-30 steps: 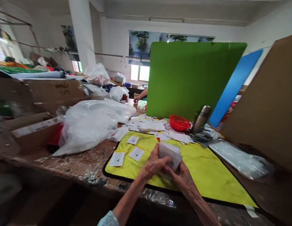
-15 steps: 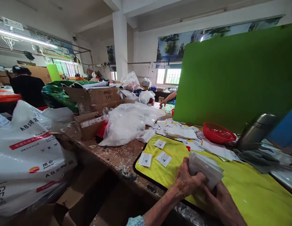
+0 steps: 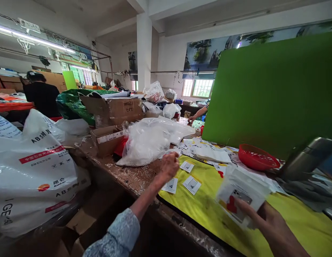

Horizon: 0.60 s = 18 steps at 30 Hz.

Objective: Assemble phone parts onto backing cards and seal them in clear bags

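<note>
My left hand [image 3: 169, 166] is stretched out over the far left corner of the yellow mat [image 3: 208, 203], by the clear plastic bag. Its fingers are curled inward, and whatever they may hold is hidden. Near it on the mat lie three small printed cards: one card [image 3: 187, 166] at the back, another card [image 3: 192, 184] in front, and a third card [image 3: 171, 185] partly behind my forearm. In my right hand [image 3: 264, 217] is a stack of clear plastic pouches [image 3: 243, 192], with a phone picture and a red patch by my thumb.
A bulging clear plastic bag [image 3: 147, 141] and an open carton [image 3: 107, 139] stand on the left. Loose cards and papers [image 3: 208, 151], a red basket [image 3: 258, 157] and a metal flask [image 3: 307, 160] line the back. A green board [image 3: 267, 92] rises behind; another person's hand [image 3: 192, 119] shows beyond.
My left hand has left the pouch stack and moved left and away to the mat's far corner. My right hand keeps the stack, now turned with its printed face showing.
</note>
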Each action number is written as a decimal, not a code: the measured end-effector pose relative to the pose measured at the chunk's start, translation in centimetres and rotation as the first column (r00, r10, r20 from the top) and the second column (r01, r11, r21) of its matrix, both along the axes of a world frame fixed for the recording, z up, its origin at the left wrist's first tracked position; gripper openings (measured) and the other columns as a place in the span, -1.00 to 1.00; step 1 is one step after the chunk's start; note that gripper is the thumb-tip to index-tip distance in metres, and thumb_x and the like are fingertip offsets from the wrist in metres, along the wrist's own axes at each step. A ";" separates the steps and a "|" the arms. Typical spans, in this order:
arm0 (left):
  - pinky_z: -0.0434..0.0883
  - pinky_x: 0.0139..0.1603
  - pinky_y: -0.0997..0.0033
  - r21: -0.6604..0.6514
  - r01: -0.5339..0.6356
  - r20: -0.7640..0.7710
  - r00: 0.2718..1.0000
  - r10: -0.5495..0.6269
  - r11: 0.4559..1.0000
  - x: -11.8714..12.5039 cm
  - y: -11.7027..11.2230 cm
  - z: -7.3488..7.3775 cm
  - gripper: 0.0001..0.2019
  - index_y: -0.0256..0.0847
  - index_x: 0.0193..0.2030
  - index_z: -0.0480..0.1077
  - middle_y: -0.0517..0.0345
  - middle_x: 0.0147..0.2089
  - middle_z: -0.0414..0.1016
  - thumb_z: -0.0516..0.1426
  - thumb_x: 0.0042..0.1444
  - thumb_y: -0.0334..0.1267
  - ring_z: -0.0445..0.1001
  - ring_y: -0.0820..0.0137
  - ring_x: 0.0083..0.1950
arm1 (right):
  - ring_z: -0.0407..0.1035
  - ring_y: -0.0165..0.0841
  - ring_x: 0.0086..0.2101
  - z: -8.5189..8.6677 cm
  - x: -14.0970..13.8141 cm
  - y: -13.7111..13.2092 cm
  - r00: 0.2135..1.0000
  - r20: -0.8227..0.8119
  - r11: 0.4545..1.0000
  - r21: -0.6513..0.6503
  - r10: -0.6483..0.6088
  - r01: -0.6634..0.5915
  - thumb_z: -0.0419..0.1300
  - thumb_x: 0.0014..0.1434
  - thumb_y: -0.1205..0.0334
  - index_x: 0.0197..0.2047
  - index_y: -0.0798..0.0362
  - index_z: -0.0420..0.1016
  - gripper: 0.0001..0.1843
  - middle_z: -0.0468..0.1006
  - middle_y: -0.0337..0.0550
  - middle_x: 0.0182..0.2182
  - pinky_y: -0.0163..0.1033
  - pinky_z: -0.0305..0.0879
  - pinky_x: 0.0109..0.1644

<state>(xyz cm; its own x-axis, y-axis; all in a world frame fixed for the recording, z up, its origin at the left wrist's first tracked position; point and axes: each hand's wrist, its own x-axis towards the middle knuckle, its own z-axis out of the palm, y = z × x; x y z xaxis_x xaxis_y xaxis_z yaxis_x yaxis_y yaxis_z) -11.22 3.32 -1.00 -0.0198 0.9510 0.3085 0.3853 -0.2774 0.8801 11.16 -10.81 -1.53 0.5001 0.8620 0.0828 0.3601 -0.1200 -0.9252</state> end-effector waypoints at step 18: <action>0.15 0.24 0.14 0.041 -0.266 -0.156 0.950 0.269 0.963 -4.9 4.2 -5.1 -0.46 -0.36 0.19 0.28 -0.22 0.14 0.40 -0.03 0.00 -0.53 0.30 0.10 0.20 | 0.40 -0.41 -0.59 3.7 -11.8 14.9 0.871 -0.435 0.950 -0.096 0.228 -0.297 0.31 -0.04 0.31 -0.37 0.05 0.30 -0.77 0.45 -0.33 -0.62 -0.35 0.39 -0.54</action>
